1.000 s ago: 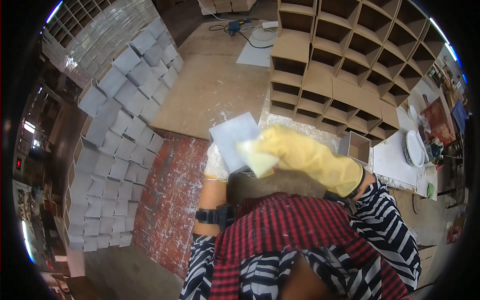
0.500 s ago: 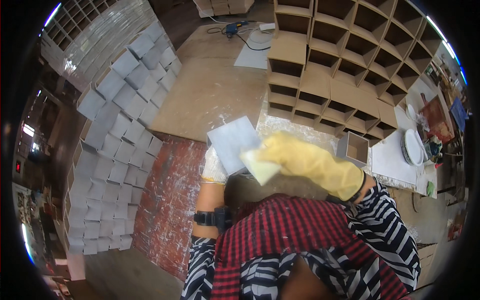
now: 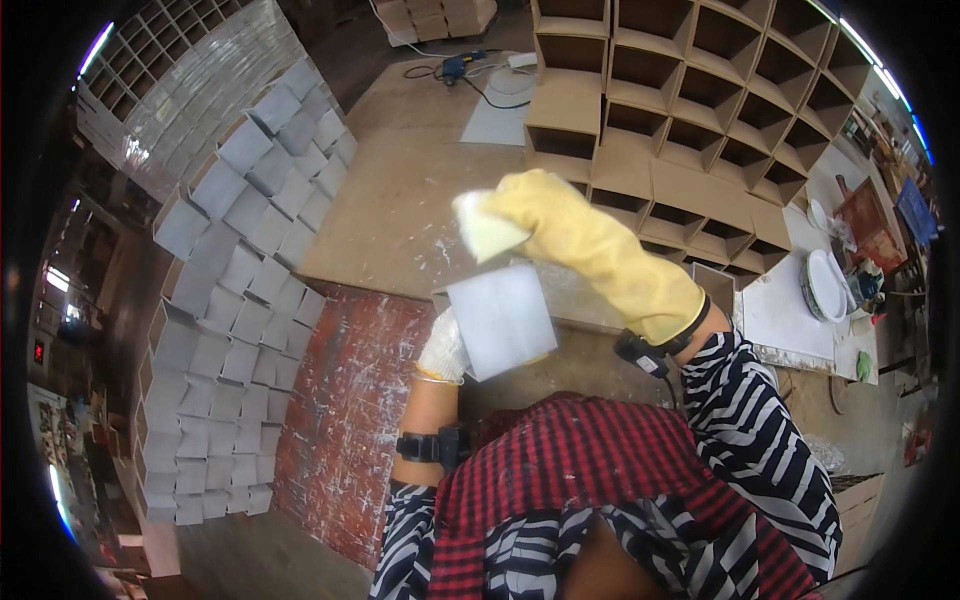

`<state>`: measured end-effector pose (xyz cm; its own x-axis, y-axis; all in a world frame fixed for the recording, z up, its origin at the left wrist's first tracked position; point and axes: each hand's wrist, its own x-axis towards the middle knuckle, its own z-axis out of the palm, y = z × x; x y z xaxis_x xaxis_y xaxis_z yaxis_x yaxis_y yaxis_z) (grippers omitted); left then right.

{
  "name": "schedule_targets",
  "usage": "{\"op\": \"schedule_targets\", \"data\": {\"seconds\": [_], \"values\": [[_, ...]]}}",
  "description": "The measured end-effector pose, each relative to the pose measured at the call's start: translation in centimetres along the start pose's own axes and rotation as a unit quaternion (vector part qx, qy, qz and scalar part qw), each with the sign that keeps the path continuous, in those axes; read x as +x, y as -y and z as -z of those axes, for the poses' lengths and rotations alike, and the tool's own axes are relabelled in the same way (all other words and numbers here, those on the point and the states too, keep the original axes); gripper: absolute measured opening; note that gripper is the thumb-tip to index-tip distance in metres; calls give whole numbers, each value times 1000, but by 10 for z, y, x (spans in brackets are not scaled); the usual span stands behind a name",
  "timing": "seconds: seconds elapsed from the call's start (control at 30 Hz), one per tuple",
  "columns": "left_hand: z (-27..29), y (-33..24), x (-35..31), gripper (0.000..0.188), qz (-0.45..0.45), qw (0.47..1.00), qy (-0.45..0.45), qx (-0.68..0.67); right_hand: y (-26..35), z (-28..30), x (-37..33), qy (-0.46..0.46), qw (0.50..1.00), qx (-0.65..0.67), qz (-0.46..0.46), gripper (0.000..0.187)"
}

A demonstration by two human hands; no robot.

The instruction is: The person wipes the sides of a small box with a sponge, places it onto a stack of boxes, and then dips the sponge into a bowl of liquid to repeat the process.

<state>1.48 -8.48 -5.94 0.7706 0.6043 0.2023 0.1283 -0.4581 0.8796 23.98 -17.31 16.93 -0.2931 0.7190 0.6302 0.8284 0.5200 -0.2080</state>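
Observation:
My left hand (image 3: 444, 350), in a white knit glove, holds a square box (image 3: 503, 318) in front of my body. One smooth pale grey-white face of it is turned up; most of my left fingers are hidden by it. My right hand (image 3: 548, 215) wears a long yellow rubber glove and is closed around a pale yellow-white sponge (image 3: 490, 234). That sponge is just beyond the box's far edge, apart from the face and slightly blurred.
Stacked grey-white boxes (image 3: 215, 400) line the left side beside a red, paint-streaked board (image 3: 335, 400). Brown open boxes (image 3: 640, 165) rise at the far right. A blue power tool (image 3: 456, 68) lies on the brown board (image 3: 385, 190). At right is a white basin (image 3: 825, 287).
My right hand and the sponge have moved away from my body, off the box's right side to beyond its far edge. The box has shifted right and slightly nearer, its face turned.

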Motion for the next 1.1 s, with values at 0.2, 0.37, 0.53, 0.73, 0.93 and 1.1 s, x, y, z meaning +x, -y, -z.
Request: {"op": "schedule_targets", "data": {"seconds": [0.2,0.37,0.53,0.73,0.93,1.1], "values": [[7,-49,-1,52,99,734,-123,-661,5,10,-27,-22,969,141,-201,66],[19,-59,8,43,28,907,-99,409,15,12,-48,-2,926,255,-278,78],[32,-65,-3,42,-34,876,-205,436,24,14,-65,19,904,279,-325,80],[59,-51,-18,43,-42,810,-248,530,26,13,-72,40,919,230,-316,74],[41,2,-23,42,2,891,-184,416,36,29,-42,30,947,176,-266,70],[24,-29,-4,41,-46,972,-222,68,32,16,-1,-36,992,124,-4,51]]}}
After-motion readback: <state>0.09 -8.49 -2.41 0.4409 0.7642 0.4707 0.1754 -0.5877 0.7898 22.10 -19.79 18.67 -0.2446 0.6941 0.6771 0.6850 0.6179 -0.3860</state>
